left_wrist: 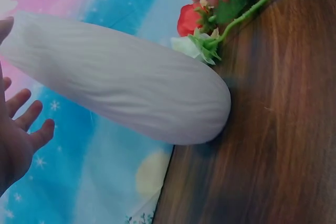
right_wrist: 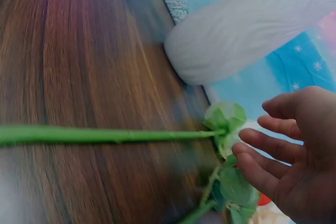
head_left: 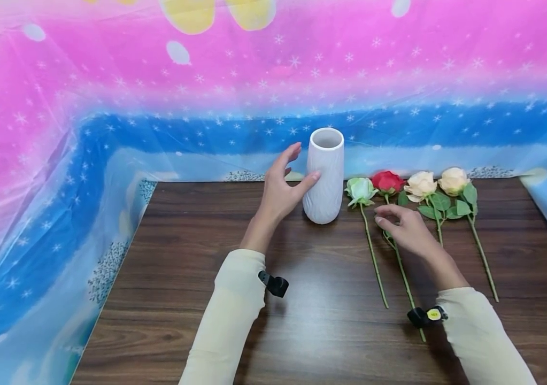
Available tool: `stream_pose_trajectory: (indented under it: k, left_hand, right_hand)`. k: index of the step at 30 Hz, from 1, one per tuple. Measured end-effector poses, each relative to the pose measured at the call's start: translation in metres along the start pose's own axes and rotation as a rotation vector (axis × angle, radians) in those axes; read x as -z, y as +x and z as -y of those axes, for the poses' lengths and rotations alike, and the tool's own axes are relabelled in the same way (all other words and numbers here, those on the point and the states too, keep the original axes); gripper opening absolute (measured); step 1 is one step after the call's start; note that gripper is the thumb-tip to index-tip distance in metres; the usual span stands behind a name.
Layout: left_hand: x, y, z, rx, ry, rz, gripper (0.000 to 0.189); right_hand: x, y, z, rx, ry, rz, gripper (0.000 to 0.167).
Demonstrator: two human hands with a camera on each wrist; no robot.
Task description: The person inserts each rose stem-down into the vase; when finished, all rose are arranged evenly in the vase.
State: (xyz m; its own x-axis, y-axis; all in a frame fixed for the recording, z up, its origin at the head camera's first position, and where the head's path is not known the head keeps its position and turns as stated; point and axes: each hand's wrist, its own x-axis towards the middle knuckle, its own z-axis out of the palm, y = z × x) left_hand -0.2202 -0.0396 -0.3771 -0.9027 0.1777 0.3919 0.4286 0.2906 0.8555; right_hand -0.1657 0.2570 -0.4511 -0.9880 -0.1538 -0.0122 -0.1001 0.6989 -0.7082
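Note:
A white ribbed vase stands upright near the table's back edge. My left hand is at its left side, fingers spread and apart from each other, the thumb tip overlapping the vase in the head view; whether it touches, I cannot tell. Over the flower stems hovers my right hand, fingers loosely bent, holding nothing. Around it lie a pale green rose, a red rose, a cream-peach rose and a yellowish cream rose. The right hand hides part of the red and peach roses' stems.
The dark wooden table ends at a printed pink and blue cloth hanging behind and along the sides. Rose stems point toward the front of the table. Each wrist carries a black strapped camera.

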Motion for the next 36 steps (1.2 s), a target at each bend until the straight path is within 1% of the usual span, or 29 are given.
stream_pose_trajectory:
  k: [7,9,12,15,19,23,27,32,36]
  left_hand:
    - [-0.012,0.017,-0.009,0.026,-0.068,0.024,0.078]
    - [-0.014,0.021,-0.012,0.043,-0.079,0.033,0.079]
    - [-0.016,0.028,-0.016,0.075,-0.091,0.052,0.081]
    - [-0.018,0.033,-0.019,0.103,-0.100,0.070,0.082]
    - [-0.019,0.038,-0.020,0.106,-0.130,0.073,0.077]
    - [-0.019,0.041,-0.021,0.118,-0.155,0.059,0.071]
    - [-0.018,0.041,-0.021,0.137,-0.159,0.043,0.068]
    - [-0.018,0.040,-0.019,0.130,-0.162,0.033,0.066]
    - [-0.018,0.039,-0.017,0.122,-0.166,0.027,0.065]
  right_hand:
    - [-0.009,0.014,0.001,-0.066,0.041,-0.010,0.042]
    - [-0.012,0.020,0.001,-0.082,0.036,0.000,0.043]
    - [-0.015,0.029,0.000,-0.126,0.040,0.030,0.044]
    - [-0.019,0.035,-0.002,-0.195,0.101,0.073,0.044]
    - [-0.024,0.040,-0.005,-0.272,0.186,0.085,0.043]
    - [-0.028,0.046,-0.007,-0.290,0.211,0.068,0.040]
    - [-0.029,0.049,-0.009,-0.308,0.258,0.067,0.043]
    - [-0.028,0.050,-0.012,-0.366,0.347,0.100,0.047]
    - [-0.029,0.053,-0.014,-0.395,0.367,0.095,0.042]
